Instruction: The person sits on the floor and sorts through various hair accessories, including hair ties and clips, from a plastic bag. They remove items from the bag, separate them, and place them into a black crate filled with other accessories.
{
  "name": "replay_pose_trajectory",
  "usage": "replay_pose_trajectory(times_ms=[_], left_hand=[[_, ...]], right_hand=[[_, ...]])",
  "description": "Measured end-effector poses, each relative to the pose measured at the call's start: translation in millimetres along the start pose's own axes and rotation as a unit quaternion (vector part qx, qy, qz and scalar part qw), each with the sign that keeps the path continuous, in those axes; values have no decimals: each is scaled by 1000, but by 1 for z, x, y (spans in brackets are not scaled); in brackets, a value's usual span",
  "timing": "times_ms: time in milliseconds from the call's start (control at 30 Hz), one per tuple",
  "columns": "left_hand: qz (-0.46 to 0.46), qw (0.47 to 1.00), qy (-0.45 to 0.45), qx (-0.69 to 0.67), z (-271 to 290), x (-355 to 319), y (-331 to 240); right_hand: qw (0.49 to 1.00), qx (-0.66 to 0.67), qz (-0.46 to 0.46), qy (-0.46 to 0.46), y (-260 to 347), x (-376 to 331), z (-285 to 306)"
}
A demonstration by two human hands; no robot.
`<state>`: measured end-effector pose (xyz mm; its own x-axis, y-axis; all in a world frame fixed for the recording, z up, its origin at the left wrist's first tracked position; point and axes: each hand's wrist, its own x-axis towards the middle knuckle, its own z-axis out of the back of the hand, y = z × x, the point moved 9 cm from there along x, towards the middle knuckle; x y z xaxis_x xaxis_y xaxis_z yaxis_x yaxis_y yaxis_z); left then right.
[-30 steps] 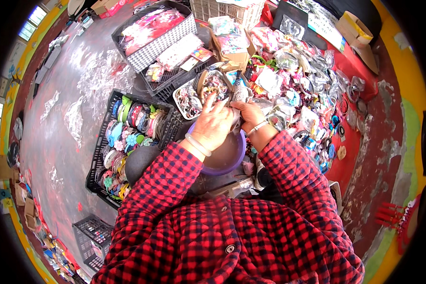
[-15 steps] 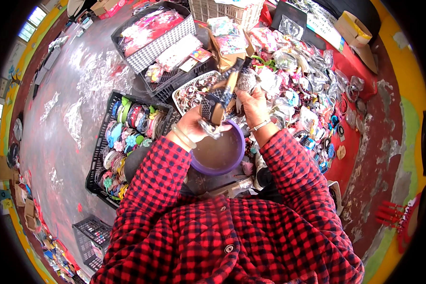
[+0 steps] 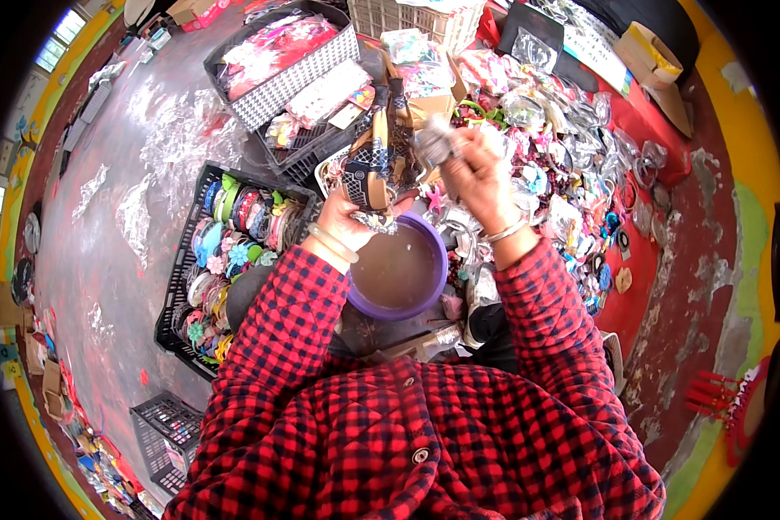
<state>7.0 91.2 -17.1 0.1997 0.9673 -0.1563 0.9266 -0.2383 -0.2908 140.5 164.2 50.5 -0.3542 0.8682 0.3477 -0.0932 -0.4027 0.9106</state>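
l. hand (image 3: 347, 225) & r. hand (image 3: 484, 178) apart, both full

our l. grips tan/blk patterned bands (image 3: 369, 170) by upper-left rim of purple basin (image 3: 443, 269); our r. pinches blurry grey item (image 3: 433, 143), kind unclear, past basin's upper-right rim. blk crate (image 3: 175, 282) w/ headbands (image 3: 234, 256) left of basin.

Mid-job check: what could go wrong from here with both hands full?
1. The patterned bands bunched in the left hand might slip into the purple basin close by, wetting them in what looks like cloudy water.
2. The blurred greyish item in the right hand could drop and get lost in the cluttered pile nearby.
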Motion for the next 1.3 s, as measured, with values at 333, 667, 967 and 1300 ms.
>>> replay_pose_trajectory(times_ms=[333,667,967,1300], left_hand=[[42,980,1,196,-21,-15,22],[97,987,20,130,-42,-20,35],[13,984,29,175,-14,-12,16],[37,976,1,217,-24,-16,23]], right_hand=[[912,-355,204,34,39,-18,-45],[855,-423,275,-121,77,2,12],[947,-291,124,59,30,-17,-44],[882,-403,243,-22,50,-6,-20]])
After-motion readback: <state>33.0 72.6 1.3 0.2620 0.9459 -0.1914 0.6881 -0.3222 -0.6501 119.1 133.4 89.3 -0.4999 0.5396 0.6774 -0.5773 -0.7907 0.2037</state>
